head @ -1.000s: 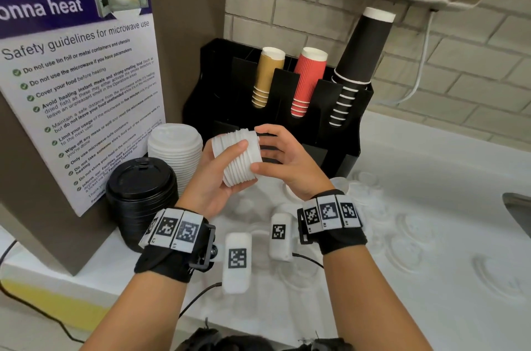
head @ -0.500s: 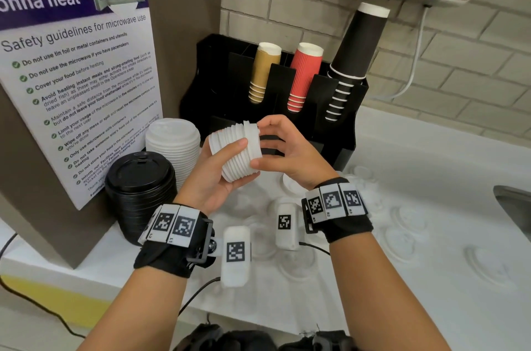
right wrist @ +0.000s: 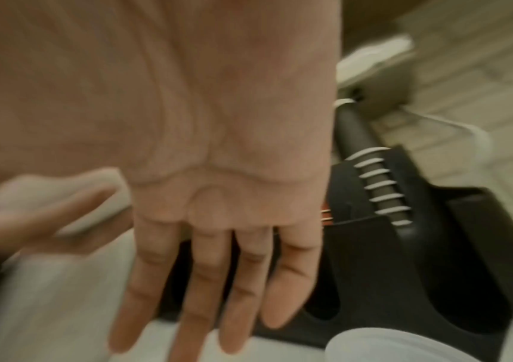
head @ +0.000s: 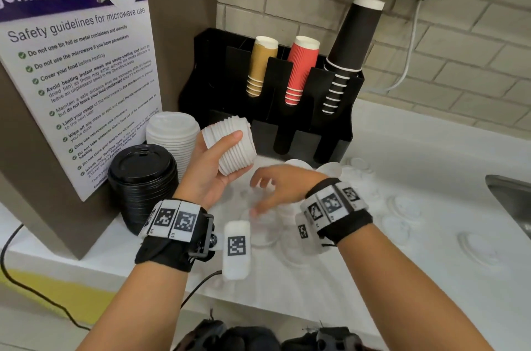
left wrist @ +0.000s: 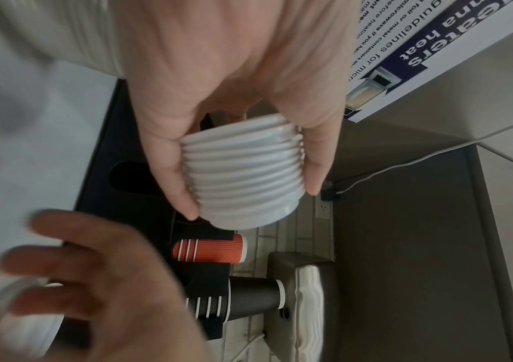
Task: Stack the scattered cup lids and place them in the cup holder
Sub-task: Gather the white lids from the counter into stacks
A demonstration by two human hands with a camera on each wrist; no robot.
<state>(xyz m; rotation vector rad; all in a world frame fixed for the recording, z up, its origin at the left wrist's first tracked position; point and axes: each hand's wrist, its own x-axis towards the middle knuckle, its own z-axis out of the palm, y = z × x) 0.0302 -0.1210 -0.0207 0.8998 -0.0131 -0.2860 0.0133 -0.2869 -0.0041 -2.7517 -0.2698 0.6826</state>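
Note:
My left hand [head: 214,162] grips a stack of small white lids [head: 232,146] on its side, in front of the black cup holder [head: 212,74]; the left wrist view shows thumb and fingers wrapped round the lid stack [left wrist: 242,171]. My right hand [head: 270,192] hovers blurred, fingers spread and holding nothing, low over the white counter [head: 416,149] just right of the stack. In the right wrist view its fingers [right wrist: 205,281] are straight above the counter. Several loose white lids [head: 402,205] lie scattered on the counter to the right.
A tall stack of larger white lids [head: 172,132] and a stack of black lids [head: 142,175] stand at the left by a microwave safety poster [head: 83,77]. The holder carries tan [head: 260,66], red [head: 301,69] and black cups [head: 350,43]. A sink edge [head: 514,201] is far right.
My right hand let go of the lid stack and dropped down toward the counter. The left hand keeps the stack, now raised slightly toward the holder.

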